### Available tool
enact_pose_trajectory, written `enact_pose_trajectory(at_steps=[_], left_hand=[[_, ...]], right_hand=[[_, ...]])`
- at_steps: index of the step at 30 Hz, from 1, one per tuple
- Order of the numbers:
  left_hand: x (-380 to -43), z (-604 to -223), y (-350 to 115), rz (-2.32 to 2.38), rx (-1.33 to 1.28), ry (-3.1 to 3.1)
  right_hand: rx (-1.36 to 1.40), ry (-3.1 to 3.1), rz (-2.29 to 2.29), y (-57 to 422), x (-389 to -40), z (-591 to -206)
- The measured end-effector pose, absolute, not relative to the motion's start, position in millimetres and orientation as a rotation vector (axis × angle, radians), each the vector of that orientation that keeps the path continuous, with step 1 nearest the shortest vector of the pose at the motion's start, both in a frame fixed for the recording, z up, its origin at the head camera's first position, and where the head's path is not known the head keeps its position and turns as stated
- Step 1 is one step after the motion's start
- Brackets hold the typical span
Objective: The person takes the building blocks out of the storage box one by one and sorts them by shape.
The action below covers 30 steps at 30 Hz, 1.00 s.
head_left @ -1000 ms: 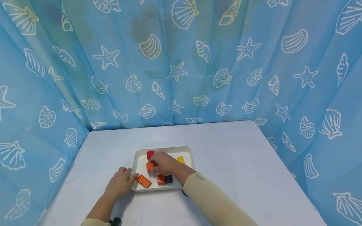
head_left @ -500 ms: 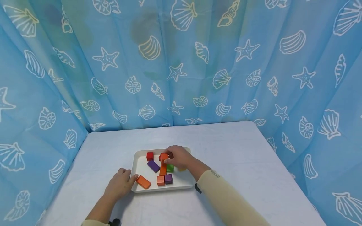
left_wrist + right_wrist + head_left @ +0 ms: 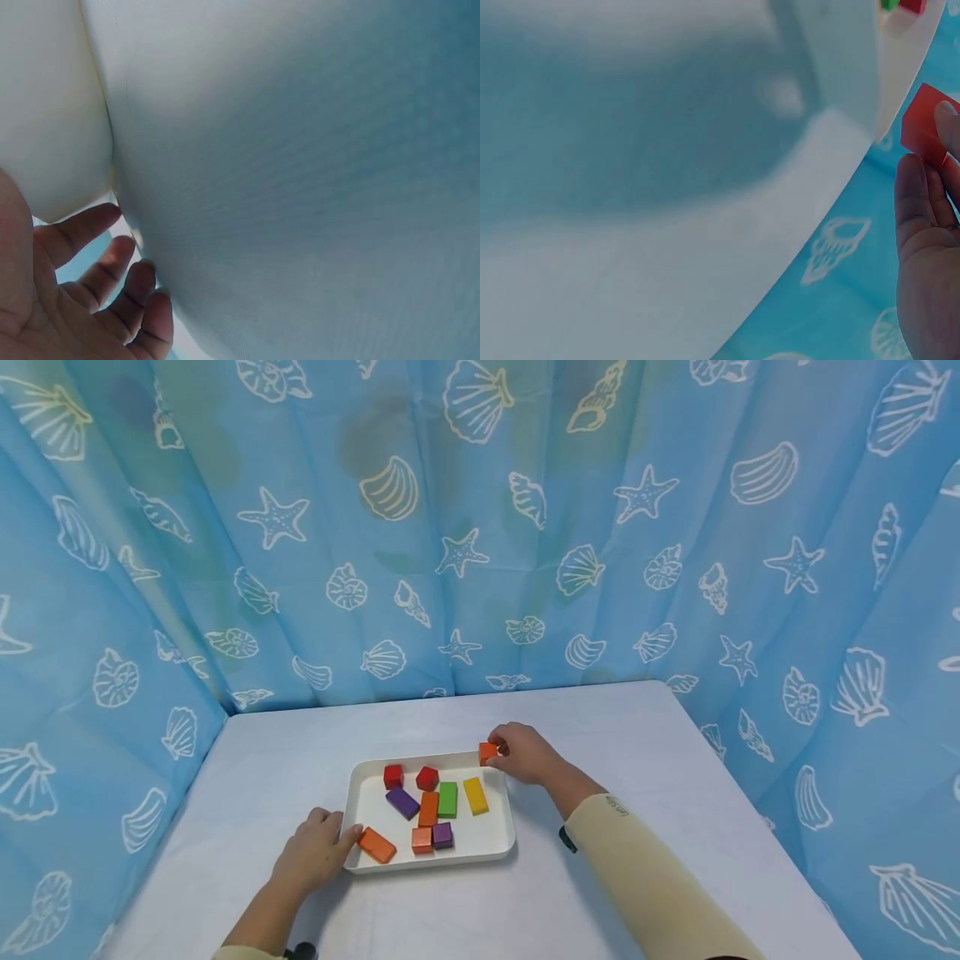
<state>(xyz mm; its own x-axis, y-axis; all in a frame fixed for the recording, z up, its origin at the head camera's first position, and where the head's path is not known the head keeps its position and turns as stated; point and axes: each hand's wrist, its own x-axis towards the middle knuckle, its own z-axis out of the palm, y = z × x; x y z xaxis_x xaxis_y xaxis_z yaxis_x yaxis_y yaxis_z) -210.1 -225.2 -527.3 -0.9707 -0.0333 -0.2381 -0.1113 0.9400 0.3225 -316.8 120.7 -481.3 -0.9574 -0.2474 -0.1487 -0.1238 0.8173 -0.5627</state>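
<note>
At the left edge of a white tray (image 3: 480, 855), my left hand (image 3: 311, 853) grips the wall, thumb over the rim and bent fingers outside. An orange rectangular block (image 3: 377, 844) lies by that thumb. My right hand (image 3: 528, 755) pinches an orange cube (image 3: 487, 753) between thumb and fingertips, over the tray's far right corner. In the right wrist view the cube (image 3: 926, 126) looks red-orange. Inside the tray are two red blocks (image 3: 393, 776), a purple block (image 3: 402, 802), another orange block (image 3: 428, 810), a green block (image 3: 447, 800), a yellow block (image 3: 476, 796), an orange cube (image 3: 422, 840) and a purple cube (image 3: 442, 835).
A white cloth covers the table (image 3: 615, 835), which extends around the tray. Blue curtains (image 3: 465, 527) with shell and starfish prints rise behind it and along both sides.
My right hand has carried the orange cube from the tray's left-middle to its far right corner, uncovering the middle blocks. My left hand stays at the tray's left edge.
</note>
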Motion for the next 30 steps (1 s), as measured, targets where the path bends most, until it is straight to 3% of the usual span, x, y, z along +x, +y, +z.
enact_pose_trajectory(at_steps=[12,30], left_hand=[[-210,-529,-227,0.483,-0.112,2.867],[-210,-529,-227,0.494,-0.114,2.859]], right_hand=[[-0.073,2.815,-0.865,162,-321,-511],[-0.078,2.802,-0.751,174,-323,-532]])
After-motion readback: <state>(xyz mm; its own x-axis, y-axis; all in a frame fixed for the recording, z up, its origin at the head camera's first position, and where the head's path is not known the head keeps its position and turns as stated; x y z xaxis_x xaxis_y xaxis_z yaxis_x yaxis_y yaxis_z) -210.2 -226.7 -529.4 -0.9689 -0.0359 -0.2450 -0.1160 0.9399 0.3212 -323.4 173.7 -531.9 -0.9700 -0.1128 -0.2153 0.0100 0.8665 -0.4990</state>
